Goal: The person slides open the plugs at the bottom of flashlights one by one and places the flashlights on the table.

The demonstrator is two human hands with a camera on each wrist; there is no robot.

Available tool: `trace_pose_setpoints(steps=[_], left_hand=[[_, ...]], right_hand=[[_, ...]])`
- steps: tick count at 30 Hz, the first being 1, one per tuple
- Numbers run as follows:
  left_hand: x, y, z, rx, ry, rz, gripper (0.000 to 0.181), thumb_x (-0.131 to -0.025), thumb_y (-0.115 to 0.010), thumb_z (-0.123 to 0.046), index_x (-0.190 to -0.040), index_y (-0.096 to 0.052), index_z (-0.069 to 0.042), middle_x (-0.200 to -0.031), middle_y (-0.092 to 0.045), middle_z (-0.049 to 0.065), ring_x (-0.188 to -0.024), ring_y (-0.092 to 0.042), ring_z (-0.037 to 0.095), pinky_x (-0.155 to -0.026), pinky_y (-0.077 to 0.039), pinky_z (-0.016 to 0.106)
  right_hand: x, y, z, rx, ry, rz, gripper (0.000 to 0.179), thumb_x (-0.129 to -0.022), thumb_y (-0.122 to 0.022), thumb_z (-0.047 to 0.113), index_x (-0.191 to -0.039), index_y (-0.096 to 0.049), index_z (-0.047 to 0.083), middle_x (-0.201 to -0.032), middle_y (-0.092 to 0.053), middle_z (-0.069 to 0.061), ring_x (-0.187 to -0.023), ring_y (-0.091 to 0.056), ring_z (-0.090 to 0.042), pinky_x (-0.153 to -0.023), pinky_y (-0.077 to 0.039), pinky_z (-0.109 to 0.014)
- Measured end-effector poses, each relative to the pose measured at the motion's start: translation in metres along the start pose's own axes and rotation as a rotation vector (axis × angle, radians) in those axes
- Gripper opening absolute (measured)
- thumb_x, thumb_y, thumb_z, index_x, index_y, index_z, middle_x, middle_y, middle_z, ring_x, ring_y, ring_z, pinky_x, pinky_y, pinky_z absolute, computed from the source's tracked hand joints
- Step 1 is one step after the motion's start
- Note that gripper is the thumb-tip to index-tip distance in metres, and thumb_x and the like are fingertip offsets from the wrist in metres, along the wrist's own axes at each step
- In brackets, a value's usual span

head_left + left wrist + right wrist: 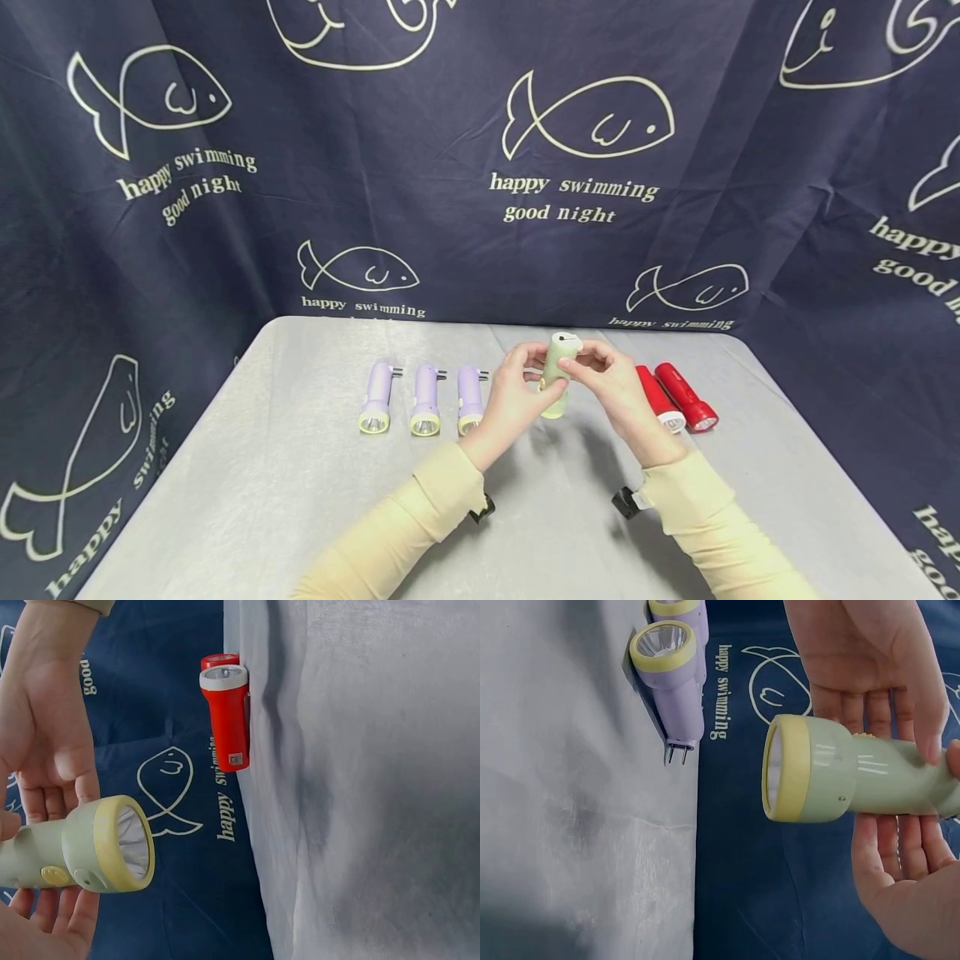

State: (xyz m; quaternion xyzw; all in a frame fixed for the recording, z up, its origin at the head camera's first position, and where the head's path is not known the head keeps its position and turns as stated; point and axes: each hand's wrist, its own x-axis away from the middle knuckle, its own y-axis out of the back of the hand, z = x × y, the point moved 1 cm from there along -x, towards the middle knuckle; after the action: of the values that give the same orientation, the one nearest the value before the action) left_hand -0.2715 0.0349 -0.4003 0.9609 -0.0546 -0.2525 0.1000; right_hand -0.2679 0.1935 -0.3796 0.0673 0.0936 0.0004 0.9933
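Observation:
A pale green flashlight (pixel 558 358) with a yellow rim is held upright above the table, lamp end down and tail end up. My left hand (pixel 516 390) grips it from the left, thumb on its near side and fingers behind. From the right, my right hand (pixel 617 390) pinches the same body, its thumb near the top. In the left wrist view the green flashlight (pixel 79 844) shows its lens and a yellow switch. The right wrist view shows the smooth green body of the flashlight (pixel 840 769) between both hands.
On the grey table (pixel 240 492), three purple flashlights with plug prongs stand in a row at left: one (pixel 377 398), another (pixel 425 400), and a third (pixel 470 396) partly behind my left hand. Two red flashlights, one white-rimmed (pixel 654 392), one all red (pixel 684 396), lie at right.

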Motion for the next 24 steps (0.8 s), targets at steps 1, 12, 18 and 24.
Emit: trace_pose_setpoints(steps=[1, 12, 18, 24], left_hand=[[0.0002, -0.0005, -0.0003, -0.011, -0.001, -0.006, 0.042, -0.077, -0.076, -0.013, -0.114, -0.057, -0.007, -0.107, -0.062, 0.004, -0.095, -0.061, 0.013, -0.079, -0.055, 0.027], [0.0005, 0.0, 0.0004, 0.002, -0.011, -0.052, 0.038, -0.075, -0.077, -0.012, -0.109, -0.058, -0.007, -0.099, -0.064, 0.004, -0.088, -0.063, 0.013, -0.072, -0.054, 0.021], [0.0004, 0.0025, -0.0002, 0.009, -0.014, -0.035, 0.037, -0.076, -0.077, -0.013, -0.108, -0.059, -0.007, -0.097, -0.064, 0.004, -0.087, -0.063, 0.014, -0.072, -0.055, 0.022], [-0.0007, 0.0063, 0.0027, 0.037, -0.029, -0.001, 0.037, -0.077, -0.075, -0.01, -0.11, -0.059, -0.008, -0.097, -0.064, 0.005, -0.087, -0.062, 0.013, -0.072, -0.055, 0.022]], right_hand=[[0.0003, -0.0006, 0.0002, 0.008, 0.003, -0.008, 0.022, -0.081, -0.075, 0.015, -0.1, -0.065, 0.014, -0.089, -0.065, 0.004, -0.081, -0.061, -0.007, -0.075, -0.051, -0.021], [0.0027, -0.0065, 0.0005, 0.014, 0.035, -0.005, 0.028, -0.081, -0.074, 0.015, -0.106, -0.063, 0.008, -0.09, -0.065, 0.006, -0.082, -0.061, -0.007, -0.076, -0.051, -0.021], [0.0019, -0.0068, 0.0, 0.018, 0.033, 0.009, 0.029, -0.082, -0.073, 0.014, -0.108, -0.062, 0.007, -0.091, -0.065, 0.005, -0.083, -0.061, -0.007, -0.077, -0.051, -0.02], [0.0014, -0.0052, 0.0018, 0.02, 0.038, 0.041, 0.03, -0.083, -0.072, 0.012, -0.11, -0.06, 0.006, -0.093, -0.063, 0.007, -0.088, -0.059, -0.01, -0.079, -0.051, -0.02]])
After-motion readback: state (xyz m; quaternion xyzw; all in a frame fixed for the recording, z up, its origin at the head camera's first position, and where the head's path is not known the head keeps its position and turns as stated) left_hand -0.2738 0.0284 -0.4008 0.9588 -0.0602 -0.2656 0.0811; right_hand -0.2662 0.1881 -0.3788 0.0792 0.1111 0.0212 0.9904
